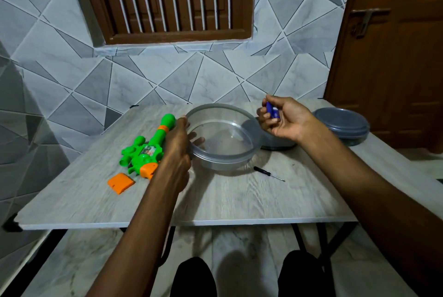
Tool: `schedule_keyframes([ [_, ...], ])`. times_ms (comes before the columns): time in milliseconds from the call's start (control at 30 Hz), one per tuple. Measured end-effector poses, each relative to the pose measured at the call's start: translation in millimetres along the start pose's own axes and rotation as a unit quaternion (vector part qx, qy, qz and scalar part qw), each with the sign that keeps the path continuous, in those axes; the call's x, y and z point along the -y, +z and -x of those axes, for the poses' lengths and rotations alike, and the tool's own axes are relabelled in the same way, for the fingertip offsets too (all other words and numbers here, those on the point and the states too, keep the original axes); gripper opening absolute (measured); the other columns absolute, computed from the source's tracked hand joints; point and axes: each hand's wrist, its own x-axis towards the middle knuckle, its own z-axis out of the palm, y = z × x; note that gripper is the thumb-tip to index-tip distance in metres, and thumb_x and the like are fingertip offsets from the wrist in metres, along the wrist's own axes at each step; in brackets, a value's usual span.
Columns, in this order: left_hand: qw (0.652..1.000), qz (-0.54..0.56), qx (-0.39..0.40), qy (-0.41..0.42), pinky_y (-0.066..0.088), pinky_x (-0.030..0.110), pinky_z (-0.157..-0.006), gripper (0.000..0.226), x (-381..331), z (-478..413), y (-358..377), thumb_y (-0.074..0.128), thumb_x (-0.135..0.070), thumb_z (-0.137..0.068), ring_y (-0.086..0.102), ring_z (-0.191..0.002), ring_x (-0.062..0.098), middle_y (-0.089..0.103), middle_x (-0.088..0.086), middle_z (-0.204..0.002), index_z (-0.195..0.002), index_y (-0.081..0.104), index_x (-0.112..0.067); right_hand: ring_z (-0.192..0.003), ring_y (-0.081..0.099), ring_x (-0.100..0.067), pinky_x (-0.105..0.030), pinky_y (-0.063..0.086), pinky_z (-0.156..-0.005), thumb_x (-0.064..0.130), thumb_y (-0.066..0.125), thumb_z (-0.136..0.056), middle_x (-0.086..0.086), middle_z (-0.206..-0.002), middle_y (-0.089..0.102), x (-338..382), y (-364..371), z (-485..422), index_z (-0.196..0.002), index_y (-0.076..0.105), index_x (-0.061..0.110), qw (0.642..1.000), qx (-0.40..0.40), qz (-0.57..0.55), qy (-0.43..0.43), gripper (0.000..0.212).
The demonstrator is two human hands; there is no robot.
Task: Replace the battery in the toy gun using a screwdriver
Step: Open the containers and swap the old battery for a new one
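Observation:
A green and orange toy gun [146, 150] lies on the wooden table [215, 200], left of centre. Its orange battery cover [120, 183] lies loose on the table just in front of it. My left hand [178, 150] grips the left rim of a clear round plastic bowl [223, 136], thumb inside the bowl. My right hand [282, 117] hovers above the bowl's right side, fingers curled round blue batteries [272, 110]. A small black-handled screwdriver [268, 173] lies on the table in front of the bowl.
A grey round container with its lid on [342, 124] stands at the table's right back corner. Another dark lid or dish [278, 144] lies partly hidden under my right hand. A tiled wall runs behind the table, and a brown door [395, 57] stands at right.

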Motion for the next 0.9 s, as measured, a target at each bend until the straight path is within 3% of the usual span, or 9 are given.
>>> schedule_keyframes([
  [133,1.0,0.005,-0.011,0.003,0.053,0.051,-0.085,0.044,1.0,-6.1,-2.4,0.052,-0.044,-0.095,0.054,-0.123,0.036,0.05,0.011,-0.141,-0.13,0.057,-0.017,-0.035,0.035,-0.005,-0.012,0.021,-0.029,0.041,0.053,-0.096,0.001,-0.059,0.044,-0.5,-25.3,-4.1,-0.069,0.05,0.017,0.958,-0.109,0.256,-0.062,0.036],
  [200,1.0,0.008,-0.024,0.006,0.053,0.047,-0.08,0.042,0.9,-7.1,-2.2,0.051,-0.043,-0.096,0.055,-0.121,0.034,0.051,0.01,-0.139,-0.129,0.057,-0.018,-0.046,0.046,-0.012,-0.018,0.033,-0.04,0.035,0.056,-0.095,-0.004,-0.064,0.054,-5.6,-39.9,-7.2,-0.071,0.059,0.013,0.831,-0.18,0.512,-0.121,0.033],
  [300,0.998,0.024,-0.057,0.012,0.057,0.041,-0.073,0.043,0.6,-12.1,-1.2,0.056,-0.046,-0.091,0.062,-0.099,0.027,0.058,0.006,-0.127,-0.127,0.059,-0.023,-0.075,0.054,-0.022,-0.031,0.038,-0.063,0.033,0.05,-0.096,-0.006,-0.08,0.06,-12.8,-56.1,-10.7,-0.081,0.062,0.009,0.554,-0.147,0.809,-0.131,0.031],
  [400,0.995,0.025,-0.099,0.017,0.059,0.041,-0.066,0.066,9.1,-47.7,-8.0,0.062,-0.061,-0.067,0.06,-0.074,0.02,0.065,0.001,-0.12,-0.124,0.061,-0.029,-0.08,0.052,-0.02,-0.032,0.039,-0.07,0.041,0.049,-0.096,0.0,-0.088,0.059,-23.0,-64.6,-13.2,-0.086,0.056,0.021,0.413,-0.073,0.899,-0.124,0.023],
  [500,0.992,0.014,-0.12,0.032,0.053,0.053,-0.087,0.074,14.5,-76.4,-0.9,0.056,-0.065,-0.063,0.067,-0.092,0.026,0.063,0.005,-0.129,-0.124,0.059,-0.023,-0.089,0.063,-0.026,-0.034,0.046,-0.076,0.033,0.047,-0.098,-0.007,-0.099,0.066,-31.3,-76.9,-22.4,-0.101,0.06,0.018,0.273,-0.055,0.944,-0.177,0.02],
  [567,0.994,0.015,-0.105,0.036,0.052,0.05,-0.09,0.047,2.3,-50.0,19.1,0.053,-0.052,-0.086,0.066,-0.094,0.028,0.066,0.007,-0.115,-0.114,0.059,-0.016,-0.092,0.065,-0.028,-0.034,0.047,-0.074,0.024,0.045,-0.098,-0.008,-0.1,0.067,-28.6,-84.7,-32.2,-0.105,0.059,0.017,0.244,-0.069,0.948,-0.192,0.017],
  [633,0.993,0.028,-0.105,0.045,0.054,0.046,-0.086,0.028,2.4,-54.2,30.9,0.047,-0.04,-0.097,0.065,-0.08,0.025,0.065,0.008,-0.101,-0.096,0.057,-0.014,-0.09,0.065,-0.029,-0.033,0.046,-0.07,0.02,0.043,-0.098,-0.007,-0.099,0.068,-22.0,-91.8,-42.1,-0.105,0.059,0.019,0.252,-0.089,0.942,-0.204,0.017],
  [800,0.99,-0.002,-0.142,0.016,0.053,0.05,-0.09,0.053,26.1,-124.1,35.3,0.046,-0.052,-0.09,0.064,-0.099,0.03,0.064,0.009,-0.119,-0.128,0.054,-0.015,-0.093,0.066,-0.028,-0.03,0.037,-0.065,0.019,0.042,-0.099,-0.007,-0.103,0.069,-9.5,-107.2,-63.7,-0.107,0.06,0.02,0.278,-0.141,0.925,-0.218,0.02],
  [900,0.987,-0.041,-0.156,-0.003,0.048,0.048,-0.096,0.053,22.6,-93.0,59.9,0.04,-0.047,-0.097,0.057,-0.106,0.029,0.057,0.005,-0.119,-0.133,0.049,-0.01,-0.095,0.065,-0.028,-0.032,0.044,-0.069,0.016,0.045,-0.098,-0.009,-0.105,0.068,-7.5,-114.8,-75.0,-0.112,0.059,0.018,0.293,-0.165,0.919,-0.205,0.02],
])
